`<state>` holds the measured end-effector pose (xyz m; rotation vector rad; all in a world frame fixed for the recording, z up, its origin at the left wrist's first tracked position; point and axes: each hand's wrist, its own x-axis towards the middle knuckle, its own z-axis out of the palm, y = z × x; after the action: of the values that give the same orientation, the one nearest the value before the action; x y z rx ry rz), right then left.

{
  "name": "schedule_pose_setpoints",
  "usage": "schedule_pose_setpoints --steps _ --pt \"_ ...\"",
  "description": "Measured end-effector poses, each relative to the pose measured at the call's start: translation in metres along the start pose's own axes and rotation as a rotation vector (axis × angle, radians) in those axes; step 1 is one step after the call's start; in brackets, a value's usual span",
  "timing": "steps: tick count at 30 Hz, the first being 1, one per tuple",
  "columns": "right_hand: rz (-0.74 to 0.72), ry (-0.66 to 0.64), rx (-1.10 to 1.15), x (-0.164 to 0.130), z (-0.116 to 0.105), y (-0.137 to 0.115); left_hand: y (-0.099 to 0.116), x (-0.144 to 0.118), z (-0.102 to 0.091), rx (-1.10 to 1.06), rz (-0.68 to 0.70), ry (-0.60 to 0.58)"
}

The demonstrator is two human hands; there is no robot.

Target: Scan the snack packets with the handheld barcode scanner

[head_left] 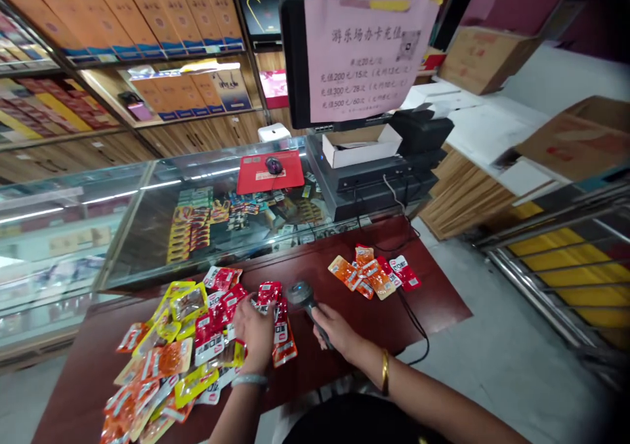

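Head view: scanner (308,305), pink “游乐场办卡充值” sign (364,63).

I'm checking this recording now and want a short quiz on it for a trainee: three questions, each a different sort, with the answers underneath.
1. Open question: What device does the right hand hold?
2. True or false: The yellow packets lie on the left hand's side of the reddish-brown tabletop.
3. Fill in the blank: The computer mouse rests on a ____ mat on the glass counter.

Key
1. A handheld scanner
2. True
3. Red
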<state>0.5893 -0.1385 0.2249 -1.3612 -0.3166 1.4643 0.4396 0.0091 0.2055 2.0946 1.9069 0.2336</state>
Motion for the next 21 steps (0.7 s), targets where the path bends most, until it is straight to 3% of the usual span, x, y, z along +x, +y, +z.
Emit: schedule_pose_setpoints --steps 6,8,11,16,21 --pt "-0.003 0.204 0.045 -0.025 -0.066 -0.004 0.103 -0.036 0.061 0.069 0.247 -0.345" --pt "-0.005 0.27 0.073 -0.033 -0.085 -0.007 0.131 -0.049 0.078 0.104 0.266 -0.382" --pt "-0.001 0.344 0.115 -0.042 -0.109 -0.01 0.166 -0.061 0.1 0.103 0.269 -0.338" --pt "0.013 0.388 0.14 -0.048 -0.137 -0.012 0.201 -0.063 0.125 0.104 0.276 -0.276" --pt "-0.002 0.373 0.149 -0.047 -0.148 -0.012 0.205 -0.052 0.125 0.162 0.273 -0.32"
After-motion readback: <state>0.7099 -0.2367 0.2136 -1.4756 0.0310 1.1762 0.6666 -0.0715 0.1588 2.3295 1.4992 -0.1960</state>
